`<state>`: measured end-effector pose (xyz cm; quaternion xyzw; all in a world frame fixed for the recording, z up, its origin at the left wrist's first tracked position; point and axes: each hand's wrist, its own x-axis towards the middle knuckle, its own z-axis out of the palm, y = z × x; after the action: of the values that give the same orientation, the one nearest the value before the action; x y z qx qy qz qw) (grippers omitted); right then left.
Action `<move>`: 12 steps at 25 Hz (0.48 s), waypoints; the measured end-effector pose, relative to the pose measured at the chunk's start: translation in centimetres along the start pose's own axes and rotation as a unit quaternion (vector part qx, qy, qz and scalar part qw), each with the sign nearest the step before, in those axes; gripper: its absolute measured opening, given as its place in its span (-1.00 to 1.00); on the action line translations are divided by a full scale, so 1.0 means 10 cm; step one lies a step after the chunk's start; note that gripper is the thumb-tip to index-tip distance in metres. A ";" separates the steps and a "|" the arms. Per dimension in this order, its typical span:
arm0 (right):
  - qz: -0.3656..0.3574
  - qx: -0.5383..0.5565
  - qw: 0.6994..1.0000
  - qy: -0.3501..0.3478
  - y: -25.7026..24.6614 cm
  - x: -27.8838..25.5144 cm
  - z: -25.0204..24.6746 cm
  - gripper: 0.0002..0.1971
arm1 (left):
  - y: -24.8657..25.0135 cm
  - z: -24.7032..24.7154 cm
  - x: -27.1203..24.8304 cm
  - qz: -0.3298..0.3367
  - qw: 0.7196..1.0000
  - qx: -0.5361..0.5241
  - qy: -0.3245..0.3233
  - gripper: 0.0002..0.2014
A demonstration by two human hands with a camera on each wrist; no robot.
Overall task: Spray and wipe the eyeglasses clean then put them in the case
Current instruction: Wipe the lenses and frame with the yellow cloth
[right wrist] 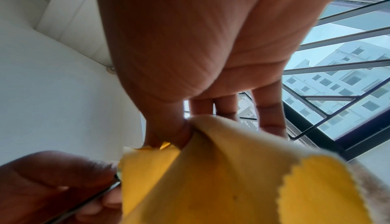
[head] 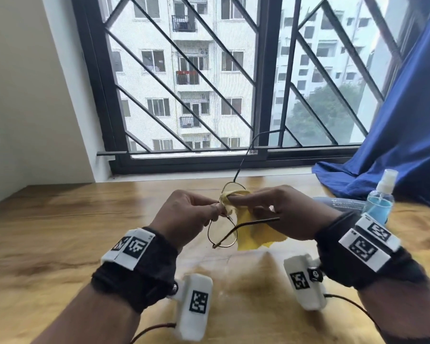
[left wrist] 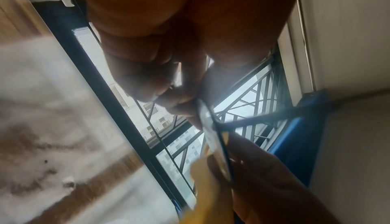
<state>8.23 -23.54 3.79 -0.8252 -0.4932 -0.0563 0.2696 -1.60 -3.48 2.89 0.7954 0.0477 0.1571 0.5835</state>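
Thin round wire-rimmed eyeglasses (head: 222, 234) are held up above the wooden table (head: 60, 232), temples unfolded. My left hand (head: 191, 212) pinches the frame near the bridge; its fingers (left wrist: 168, 97) close on the rim edge (left wrist: 219, 147). My right hand (head: 276, 209) pinches a yellow cloth (head: 256, 234) around the far lens, thumb and forefinger on either side. In the right wrist view the yellow cloth (right wrist: 221, 177) drapes below the thumb. A blue spray bottle (head: 380, 199) stands at the right. A grey-blue case (head: 345, 203) lies beside it, partly hidden by my right wrist.
A barred window (head: 209, 83) runs along the table's far edge. A blue curtain (head: 395, 132) hangs at the right and pools on the table behind the bottle. A white wall (head: 23, 95) closes the left side.
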 end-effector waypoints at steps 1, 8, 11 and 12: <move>0.002 -0.002 1.000 -0.013 0.00 0.00 0.00 -0.47 | 0.00 -0.03 0.02 -0.003 1.000 -0.008 0.007 -0.87; 0.027 0.006 0.999 -0.042 -0.09 -0.03 -0.03 -0.34 | 0.01 0.03 -0.02 0.008 1.000 0.004 -0.018 -0.86; 0.013 0.002 0.998 -0.056 -0.08 -0.04 -0.01 -0.30 | -0.03 -0.03 0.04 -0.005 1.000 -0.013 0.018 -0.85; 0.026 -0.008 0.998 -0.049 -0.04 -0.03 -0.04 -0.29 | -0.03 -0.04 0.05 -0.007 1.000 -0.015 0.018 -0.85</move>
<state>7.81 -23.84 4.15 -0.8416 -0.4838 -0.0126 0.2397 -1.22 -2.91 2.79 0.7832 0.0612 0.1678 0.5955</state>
